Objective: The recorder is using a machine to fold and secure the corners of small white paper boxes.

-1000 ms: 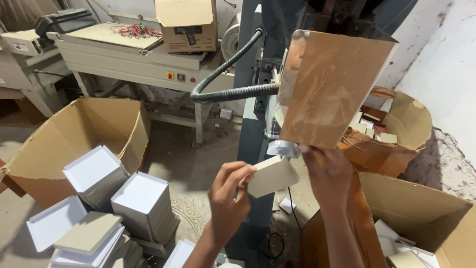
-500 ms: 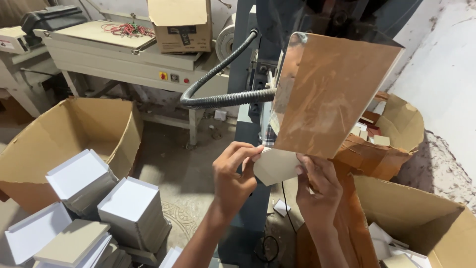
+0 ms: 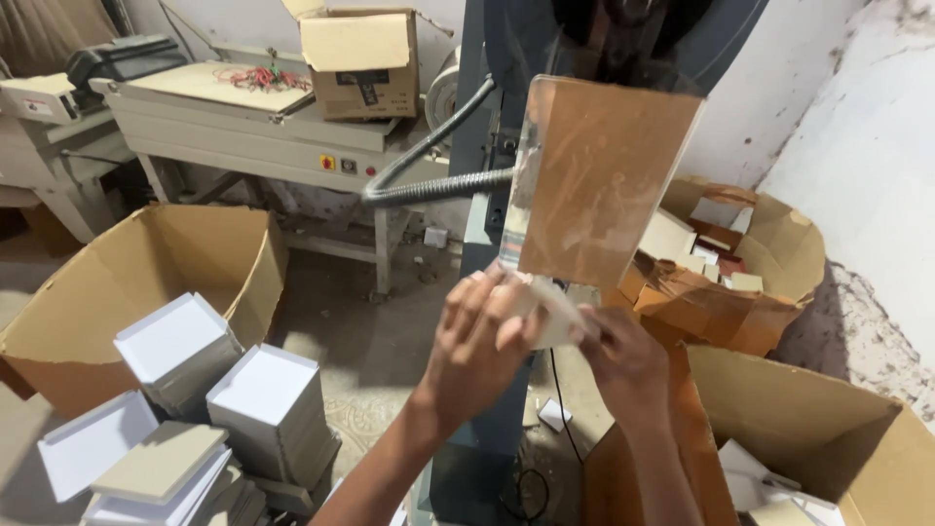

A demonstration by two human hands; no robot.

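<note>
While both hands meet mid-frame, the left hand [image 3: 482,336] and right hand [image 3: 623,356] pinch a small white box [image 3: 557,317] under the clear guard [image 3: 604,185], steadying it.

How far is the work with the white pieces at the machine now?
Done, it seems: finished white trays stand in stacks at lower left. In hand: the left hand and right hand both grip one white piece at the blue machine, under its clear guard. Left: more white pieces lie in the open box at lower right; how many is hard to tell.
</note>
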